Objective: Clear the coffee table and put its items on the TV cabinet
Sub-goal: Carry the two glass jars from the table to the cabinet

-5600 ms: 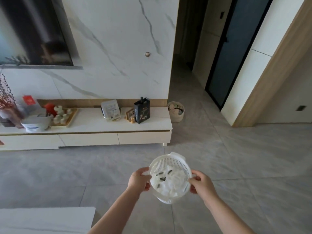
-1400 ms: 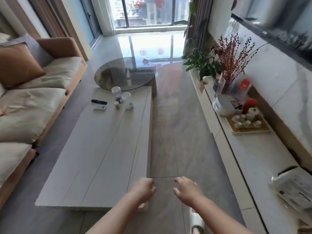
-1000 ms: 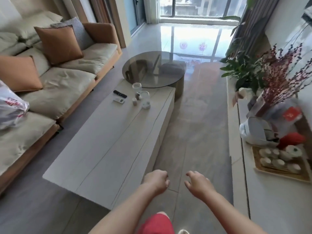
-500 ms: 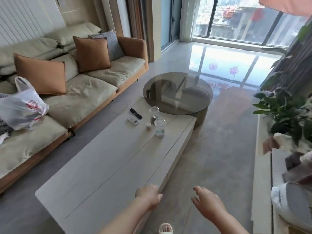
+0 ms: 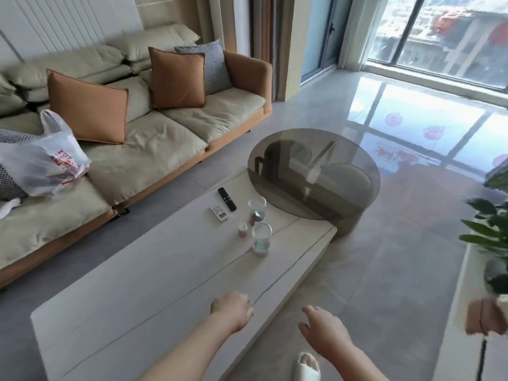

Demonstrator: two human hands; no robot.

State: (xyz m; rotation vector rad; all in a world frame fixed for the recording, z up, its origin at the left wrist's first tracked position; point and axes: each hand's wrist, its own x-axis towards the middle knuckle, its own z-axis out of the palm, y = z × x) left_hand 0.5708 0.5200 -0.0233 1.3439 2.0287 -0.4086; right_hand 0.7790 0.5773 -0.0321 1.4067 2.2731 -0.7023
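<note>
Walking back along the coffee table [image 5: 154,292] with nothing carried, the person has the left hand [image 5: 232,309] curled loosely into a fist over the near end of the table and the right hand [image 5: 323,329] out past the table's edge above the floor, its fingers [image 5: 309,312] relaxed and slightly spread, holding nothing. What is left to clear sits in a tight cluster at the far end of the table: a black remote [image 5: 227,199], a white remote [image 5: 219,213] just beside it, a tall glass jar [image 5: 257,209], a second glass jar [image 5: 261,238] nearer the camera, and a small pale cup [image 5: 242,229] between them. The TV cabinet [image 5: 450,350] shows only as a pale strip at the lower right, next to a leafy plant [image 5: 492,229].

The risk here is in the grouping. The jars and the cup stand nearly touching, so reaching for one could well knock a neighbour over. The nearer jar also stands fairly close to the table's right-hand edge, so a nudge could send it to the hard tile floor. The glass looks smooth and may hold something, so a careless one-handed grab of several pieces at once could slip. The round smoked-glass side table [image 5: 313,171] overhangs the far end and could catch an arm reaching past the jars.
</note>
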